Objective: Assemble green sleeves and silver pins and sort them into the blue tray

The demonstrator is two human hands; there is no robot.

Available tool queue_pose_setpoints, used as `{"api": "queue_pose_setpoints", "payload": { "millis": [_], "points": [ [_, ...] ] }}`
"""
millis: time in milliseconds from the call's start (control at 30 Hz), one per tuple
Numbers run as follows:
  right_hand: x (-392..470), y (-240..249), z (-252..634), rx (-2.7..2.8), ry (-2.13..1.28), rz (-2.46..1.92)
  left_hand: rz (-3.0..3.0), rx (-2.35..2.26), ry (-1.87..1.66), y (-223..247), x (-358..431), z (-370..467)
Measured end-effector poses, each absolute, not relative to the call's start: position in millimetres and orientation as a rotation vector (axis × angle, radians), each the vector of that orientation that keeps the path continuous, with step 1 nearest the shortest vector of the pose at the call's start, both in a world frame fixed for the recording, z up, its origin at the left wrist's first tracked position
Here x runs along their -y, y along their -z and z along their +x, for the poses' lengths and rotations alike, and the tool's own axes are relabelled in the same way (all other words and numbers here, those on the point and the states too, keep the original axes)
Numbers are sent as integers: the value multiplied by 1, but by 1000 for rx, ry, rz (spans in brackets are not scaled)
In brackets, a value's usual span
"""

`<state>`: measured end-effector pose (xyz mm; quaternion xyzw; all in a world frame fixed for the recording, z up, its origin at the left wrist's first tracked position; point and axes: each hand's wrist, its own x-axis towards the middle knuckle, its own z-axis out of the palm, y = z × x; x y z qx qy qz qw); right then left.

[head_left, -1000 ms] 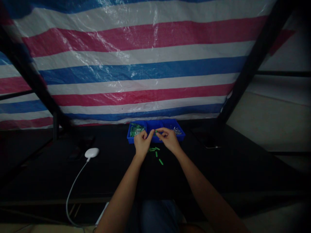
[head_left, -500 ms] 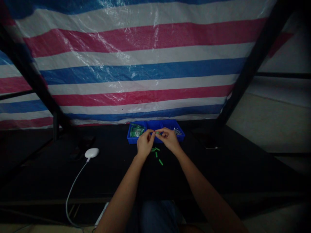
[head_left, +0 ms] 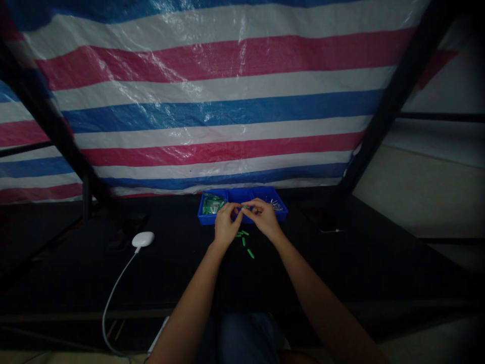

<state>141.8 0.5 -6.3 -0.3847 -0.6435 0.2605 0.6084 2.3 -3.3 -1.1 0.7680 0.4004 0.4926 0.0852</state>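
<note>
Over the front edge of a blue divided tray [head_left: 207, 220], my left hand [head_left: 226, 222] and my right hand [head_left: 264, 218] meet fingertip to fingertip. A small green plastic wall plug [head_left: 244, 207] shows between them, pinched by my right thumb and forefinger. My left thumb and forefinger are pinched at its left end; what they hold is too small to make out. Just below the hands, several green wall plugs [head_left: 250, 253] lie loose on the black table [head_left: 303, 273]. The tray's left compartment has green-and-clear packets [head_left: 212, 203]; metal screws [head_left: 277, 205] lie in its right one.
A white rounded device [head_left: 143, 239] with a white cable [head_left: 112, 298] lies on the table at left. A dark flat object, perhaps a phone [head_left: 328, 222], lies at right. Striped plastic sheeting [head_left: 227, 111] hangs behind, between black frame posts [head_left: 394, 106].
My hands have shifted very slightly and the fingertips have closed in, so less of the green wall plug shows. The loose plugs and the tray stay where they were.
</note>
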Motion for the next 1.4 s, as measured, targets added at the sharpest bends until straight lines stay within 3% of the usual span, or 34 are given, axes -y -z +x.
{"api": "queue_pose_setpoints", "payload": {
  "millis": [1400],
  "points": [
    [-2, 13, 143, 1627, -558, -1007, 2059, -1190, -1530, 0, 0, 1]
  ]
}}
